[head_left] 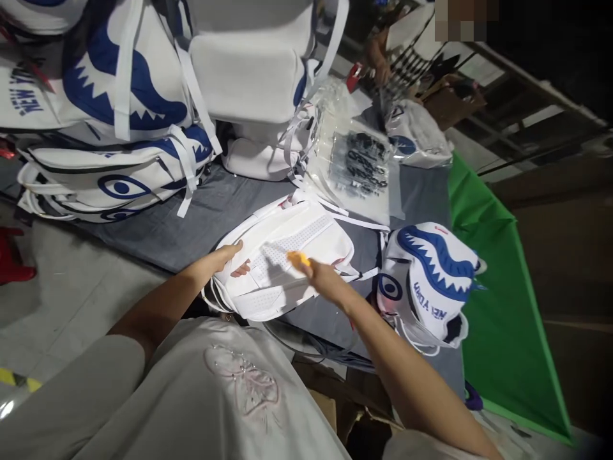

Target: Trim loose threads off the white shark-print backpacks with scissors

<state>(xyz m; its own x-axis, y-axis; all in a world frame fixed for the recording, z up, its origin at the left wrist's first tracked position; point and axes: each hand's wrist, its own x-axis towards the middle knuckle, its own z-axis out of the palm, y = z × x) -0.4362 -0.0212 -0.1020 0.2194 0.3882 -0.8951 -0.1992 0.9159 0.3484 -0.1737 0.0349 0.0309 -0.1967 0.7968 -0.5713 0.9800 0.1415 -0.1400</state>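
- Basically, white backpack [271,271] lies at near edge of grey-covered table [223,204], between hands.
- Left hand [227,255] pinches its left end.
- Right hand [320,276] grips orange tool [297,259] over its middle.

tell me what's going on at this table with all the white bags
A person's left hand grips the near left part of a white bag lying on the grey-covered table. The right hand holds a small orange object over it; whether they touch is unclear. A blue-patterned bag sits to the right.
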